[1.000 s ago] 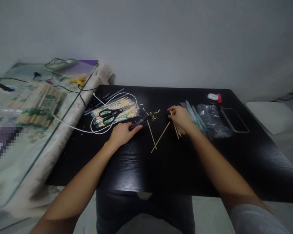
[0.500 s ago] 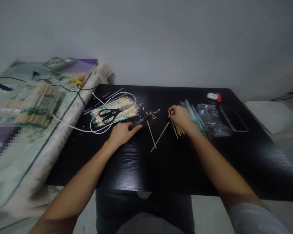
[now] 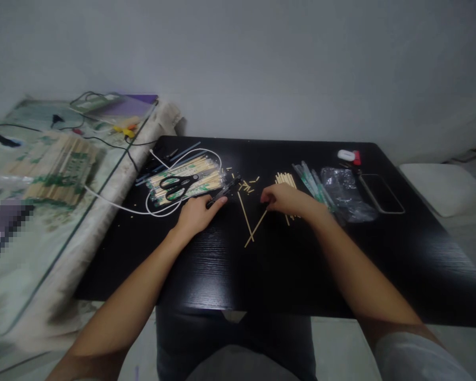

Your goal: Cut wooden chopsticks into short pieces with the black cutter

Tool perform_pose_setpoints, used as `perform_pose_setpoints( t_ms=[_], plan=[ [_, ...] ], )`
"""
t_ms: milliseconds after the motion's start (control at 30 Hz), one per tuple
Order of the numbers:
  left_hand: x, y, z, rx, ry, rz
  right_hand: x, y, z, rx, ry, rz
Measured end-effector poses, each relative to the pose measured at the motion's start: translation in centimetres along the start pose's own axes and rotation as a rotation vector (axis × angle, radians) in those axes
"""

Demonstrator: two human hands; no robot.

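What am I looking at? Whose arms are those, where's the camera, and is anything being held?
There's no robot here, just a person's two bare hands. The camera is worn on their head, looking forward and down.

The left hand holds a dark tool, too dim to name surely. The right hand has its fingertips at one end of a thin wooden stick; I can't tell if it's gripped. That stick crosses another.

On the black table are short stick pieces, a bundle of sticks, black-handled scissors atop packaged sticks, and a phone.
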State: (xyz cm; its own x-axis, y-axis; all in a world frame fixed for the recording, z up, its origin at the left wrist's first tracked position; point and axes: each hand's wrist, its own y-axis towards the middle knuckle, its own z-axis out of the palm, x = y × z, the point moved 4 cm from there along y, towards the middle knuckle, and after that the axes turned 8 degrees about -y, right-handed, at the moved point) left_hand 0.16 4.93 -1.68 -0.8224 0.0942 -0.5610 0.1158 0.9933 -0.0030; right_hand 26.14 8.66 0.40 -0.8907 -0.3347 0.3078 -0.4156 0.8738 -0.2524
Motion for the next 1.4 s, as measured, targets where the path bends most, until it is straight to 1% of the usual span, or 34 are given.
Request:
perform_pose_setpoints(
  t_ms=[100,200,300,367,467,533,600,667,800,933,1100,1167,1200,1267,1300,1333,1400],
  plan=[
    [0.0,0.0,0.0,-0.007,-0.007,-0.001,1.2,-0.2,0.3,0.048,0.014,-0.071],
    [0.0,-0.1,0.1,0.003,-0.004,-0.004,2.5,-0.4,0.5,0.070,-0.005,-0.133],
    [0.0,-0.1,0.1,0.002,-0.008,0.002,3.6,-0.6,0.8,0.073,-0.015,-0.155],
    [0.0,-0.1,0.1,-0.002,-0.015,0.005,4.1,-0.7,1.1,0.051,-0.026,-0.149],
    [0.1,0.0,0.1,-0.009,-0.023,0.013,4.4,-0.7,1.5,-0.017,-0.078,-0.093],
    [0.1,0.0,0.1,-0.012,-0.026,0.024,4.1,-0.7,1.6,-0.063,-0.128,-0.001],
    [0.1,-0.1,0.1,-0.024,-0.014,0.036,3.6,-0.8,1.6,-0.072,-0.159,0.096],
    [0.0,-0.2,0.1,-0.051,0.018,0.048,3.4,-0.9,1.6,-0.047,-0.155,0.154],
    [-0.3,-0.4,0.0,-0.102,0.070,0.089,3.1,-1.0,1.4,-0.019,-0.137,0.224],
    [-0.3,-0.5,0.0,-0.128,0.047,0.118,3.0,-0.9,1.5,-0.017,-0.118,0.288],
    [-0.2,-0.5,-0.1,-0.138,-0.007,0.128,2.7,-0.7,1.3,-0.046,-0.039,0.269],
    [-0.4,-0.5,-0.2,-0.163,-0.089,0.131,2.9,-0.7,1.1,-0.033,0.097,0.228],
    [-0.5,-0.5,-0.3,-0.184,-0.167,0.130,3.2,-0.8,1.1,-0.010,0.203,0.194],
    [-0.7,-0.6,-0.4,-0.206,-0.424,0.103,4.2,-1.1,1.0,0.061,0.458,0.103],
    [-0.8,-0.7,-0.3,-0.193,-0.596,0.071,4.8,-1.4,0.9,0.097,0.576,0.052],
    [-0.9,-0.7,-0.1,-0.149,-0.785,0.030,5.5,-1.6,0.9,0.125,0.670,0.002],
    [-1.3,-0.9,0.4,-0.026,-1.105,-0.040,6.7,-2.2,0.7,0.143,0.763,-0.069]
  ],
)
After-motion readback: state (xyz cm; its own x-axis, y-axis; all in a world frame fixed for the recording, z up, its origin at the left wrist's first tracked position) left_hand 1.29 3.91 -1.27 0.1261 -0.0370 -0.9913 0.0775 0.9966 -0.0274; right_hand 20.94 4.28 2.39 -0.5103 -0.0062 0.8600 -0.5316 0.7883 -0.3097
